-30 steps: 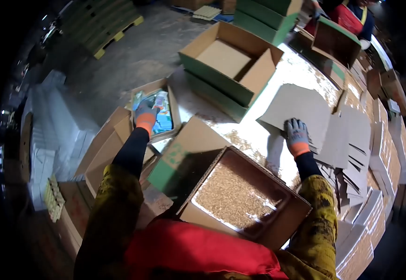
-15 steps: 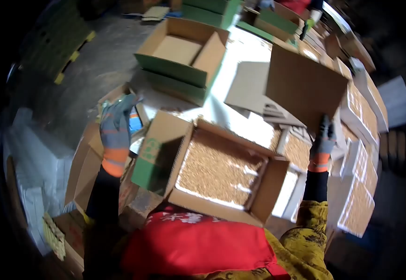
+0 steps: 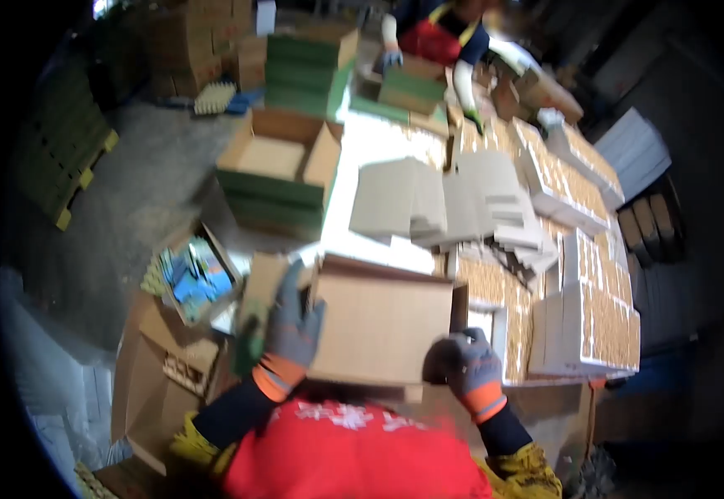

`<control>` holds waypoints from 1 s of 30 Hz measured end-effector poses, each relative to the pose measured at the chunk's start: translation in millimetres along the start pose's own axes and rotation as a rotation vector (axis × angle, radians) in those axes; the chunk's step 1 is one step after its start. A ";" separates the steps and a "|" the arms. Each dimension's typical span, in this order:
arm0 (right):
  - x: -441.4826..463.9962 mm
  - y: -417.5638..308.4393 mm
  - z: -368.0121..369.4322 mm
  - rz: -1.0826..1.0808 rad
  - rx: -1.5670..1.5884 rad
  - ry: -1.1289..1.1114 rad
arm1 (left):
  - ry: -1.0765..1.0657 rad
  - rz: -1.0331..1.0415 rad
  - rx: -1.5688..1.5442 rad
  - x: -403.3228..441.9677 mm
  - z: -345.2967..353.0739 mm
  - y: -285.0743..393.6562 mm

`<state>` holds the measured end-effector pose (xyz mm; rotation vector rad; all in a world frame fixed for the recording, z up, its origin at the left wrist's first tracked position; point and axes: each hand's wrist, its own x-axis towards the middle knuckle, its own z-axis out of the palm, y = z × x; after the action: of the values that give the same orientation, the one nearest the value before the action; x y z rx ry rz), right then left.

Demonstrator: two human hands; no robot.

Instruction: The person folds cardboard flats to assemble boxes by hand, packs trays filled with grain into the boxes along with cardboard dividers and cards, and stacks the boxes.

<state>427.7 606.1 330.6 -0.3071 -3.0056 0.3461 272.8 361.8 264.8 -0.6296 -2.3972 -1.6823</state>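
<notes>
An open cardboard box stands right in front of me, and a flat brown cardboard sheet lies inside it, hiding what is beneath. My left hand, in a grey and orange glove, is at the box's left side with its fingers apart. At the right side, my right hand has its fingers curled by the sheet's edge; whether they grip it is not visible. A smaller box with blue packets is to the left of my left hand.
Grey cardboard sheets lie beyond the box. White-sided blocks with tan tops fill the right side. Green-and-brown boxes stand at the back left. A person in a red apron works at the far end. A pallet is far left.
The brown sheet that my right hand held out at the right now lies in the box. Both hands have come in to the box's sides, my left hand from the small box.
</notes>
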 end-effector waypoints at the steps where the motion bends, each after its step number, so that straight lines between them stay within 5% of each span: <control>1: 7.8 -5.2 -0.1 -0.018 0.045 -0.028 | -0.093 -0.075 0.116 0.3 -0.7 4.4; 2: 14.4 -9.6 -0.4 -0.035 0.088 -0.070 | -0.185 -0.166 0.231 -3.4 -1.0 6.4; 4: 36.3 -20.7 10.9 -0.333 0.235 -0.051 | -0.038 -0.025 -0.090 -14.2 26.0 -36.1; 5: 46.2 -18.5 33.8 -0.469 0.163 -0.131 | -0.026 -0.115 -0.191 -17.8 37.4 -57.1; 6: 48.1 -13.8 54.8 -0.594 0.091 -0.217 | -0.054 -0.320 -0.440 -12.7 29.6 -51.9; 8: 45.0 -6.4 60.1 -0.520 0.244 -0.300 | -0.116 -0.734 -0.930 -1.2 9.2 -38.7; 9: 52.0 2.4 55.0 -0.497 0.307 -0.347 | -0.262 -0.798 -1.578 -6.7 10.4 -89.4; 10: 49.7 -3.1 27.5 -0.410 0.492 -0.280 | -0.354 -0.499 -0.905 4.3 -16.4 -32.9; 12: 35.1 29.8 13.0 -0.106 0.705 0.015 | -0.555 -0.530 -0.996 7.0 -25.6 -45.5; 14: 28.1 77.9 32.7 0.153 1.443 0.122 | -0.624 -0.446 -0.482 -17.7 -2.6 -102.0; 17: 17.7 85.3 129.0 0.160 1.180 -0.102 | -0.593 -0.634 0.082 -46.1 47.6 -162.1; 18: 14.5 84.4 166.0 0.105 1.039 -0.138 | -0.540 -0.637 0.062 -48.7 50.0 -150.2; 19: 12.3 60.9 153.2 0.277 1.044 -0.092 | -0.496 -0.575 -0.122 -46.8 43.9 -122.2; 21: 12.6 63.7 150.2 0.295 1.244 -0.118 | -0.454 -0.453 -0.393 -39.4 38.7 -72.0; 26: 11.6 80.1 127.5 0.400 1.302 0.024 | -0.281 -0.301 -0.280 -11.7 41.9 -25.4; 27: 21.9 96.6 128.9 0.064 1.005 0.127 | -0.284 -0.247 -0.346 10.4 34.9 -6.9; 29: 49.1 102.5 127.3 0.506 1.827 0.211 | -0.313 -0.153 -0.613 59.3 13.3 -22.7; 30: 69.4 95.6 124.0 0.441 1.720 0.289 | -0.185 0.341 -0.918 84.9 15.8 -63.4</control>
<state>362.9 685.3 193.4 -0.6371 -1.3993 2.2438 171.7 379.9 234.1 -1.2511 -1.3468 -2.5653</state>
